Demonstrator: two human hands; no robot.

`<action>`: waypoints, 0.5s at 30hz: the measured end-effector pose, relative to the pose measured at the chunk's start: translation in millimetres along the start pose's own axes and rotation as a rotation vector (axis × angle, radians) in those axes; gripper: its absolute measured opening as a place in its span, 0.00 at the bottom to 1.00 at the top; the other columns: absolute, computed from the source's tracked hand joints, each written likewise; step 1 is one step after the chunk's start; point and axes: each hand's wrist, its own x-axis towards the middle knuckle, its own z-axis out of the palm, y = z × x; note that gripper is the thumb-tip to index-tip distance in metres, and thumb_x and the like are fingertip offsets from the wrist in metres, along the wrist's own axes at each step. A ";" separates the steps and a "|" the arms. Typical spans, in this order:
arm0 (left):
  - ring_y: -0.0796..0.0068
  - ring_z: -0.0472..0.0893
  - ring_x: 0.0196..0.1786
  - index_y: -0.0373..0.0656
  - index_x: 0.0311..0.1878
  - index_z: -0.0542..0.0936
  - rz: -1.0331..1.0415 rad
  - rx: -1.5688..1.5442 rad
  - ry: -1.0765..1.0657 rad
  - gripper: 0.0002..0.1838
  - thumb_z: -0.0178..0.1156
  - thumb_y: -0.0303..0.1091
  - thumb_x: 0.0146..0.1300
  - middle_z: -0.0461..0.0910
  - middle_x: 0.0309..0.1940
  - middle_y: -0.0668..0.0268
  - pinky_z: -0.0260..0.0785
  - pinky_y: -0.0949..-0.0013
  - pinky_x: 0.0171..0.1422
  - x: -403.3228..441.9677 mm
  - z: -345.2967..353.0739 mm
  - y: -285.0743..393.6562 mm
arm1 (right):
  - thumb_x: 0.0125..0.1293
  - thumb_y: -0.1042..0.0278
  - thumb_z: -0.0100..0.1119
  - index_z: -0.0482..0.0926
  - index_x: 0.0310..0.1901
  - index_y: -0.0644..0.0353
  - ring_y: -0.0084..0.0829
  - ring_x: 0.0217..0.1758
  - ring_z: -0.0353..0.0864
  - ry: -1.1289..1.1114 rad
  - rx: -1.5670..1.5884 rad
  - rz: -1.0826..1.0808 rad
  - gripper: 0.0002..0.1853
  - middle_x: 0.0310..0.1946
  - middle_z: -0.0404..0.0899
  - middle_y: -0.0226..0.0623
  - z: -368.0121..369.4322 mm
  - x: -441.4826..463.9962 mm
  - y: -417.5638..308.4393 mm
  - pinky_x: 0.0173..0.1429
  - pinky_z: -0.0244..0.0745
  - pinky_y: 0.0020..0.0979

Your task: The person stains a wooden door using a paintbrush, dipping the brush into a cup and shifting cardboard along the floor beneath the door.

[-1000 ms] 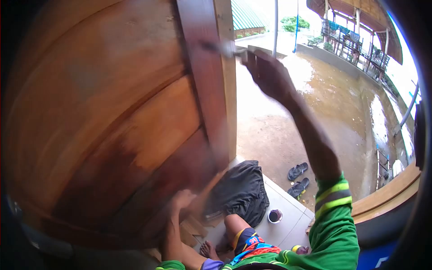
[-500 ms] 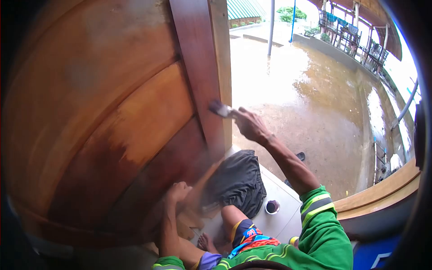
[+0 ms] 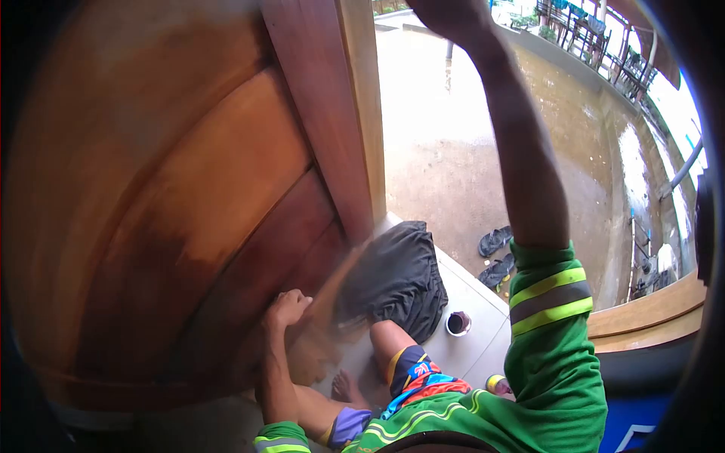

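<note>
A large wooden door [image 3: 226, 174] fills the left side, part orange-brown and part dark red-brown, with a reddish stile [image 3: 321, 98] along its right edge. My left hand [image 3: 288, 308] is closed in front of the door's dark lower part; whatever its fingers hold is too small to make out. High at the top edge, my right hand [image 3: 453, 19] is raised and cut off by the frame. Its fingers and the brush are out of sight. A cup of dark liquid [image 3: 458, 324] stands on the pale tiles right of my knee.
Black cloth [image 3: 400, 283] lies bunched between the door and the cup. Dark slippers [image 3: 495, 257] rest on the wet ground [image 3: 453, 174] beyond the tiled step [image 3: 483, 355]. A wooden frame piece [image 3: 649, 313] runs along the right, above something blue [image 3: 634, 415].
My right arm has risen from the middle of the stile to the top edge, and the brush has left the view. The view has tilted slightly down. My left hand stays closed.
</note>
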 end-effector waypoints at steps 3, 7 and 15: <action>0.47 0.81 0.57 0.39 0.49 0.84 0.014 -0.006 -0.007 0.23 0.59 0.52 0.69 0.85 0.50 0.50 0.73 0.51 0.62 -2.8 2.8 1.4 | 0.73 0.62 0.60 0.77 0.54 0.57 0.48 0.42 0.85 -0.056 -0.405 0.290 0.13 0.37 0.83 0.48 47.2 -89.9 -25.0 0.40 0.80 0.42; 0.47 0.83 0.55 0.37 0.47 0.84 -0.022 -0.028 -0.002 0.22 0.59 0.50 0.70 0.85 0.48 0.48 0.73 0.51 0.60 -18.4 3.5 12.5 | 0.69 0.72 0.55 0.75 0.61 0.50 0.58 0.42 0.83 -0.359 -0.076 0.728 0.19 0.44 0.79 0.50 95.1 -292.7 -79.8 0.43 0.82 0.49; 0.47 0.82 0.55 0.37 0.48 0.83 -0.008 -0.003 0.021 0.22 0.58 0.50 0.70 0.85 0.48 0.48 0.73 0.52 0.60 -18.1 7.8 -5.3 | 0.69 0.76 0.61 0.80 0.55 0.57 0.46 0.43 0.86 -0.150 -0.113 0.644 0.14 0.45 0.82 0.47 47.4 -192.0 -127.2 0.45 0.81 0.41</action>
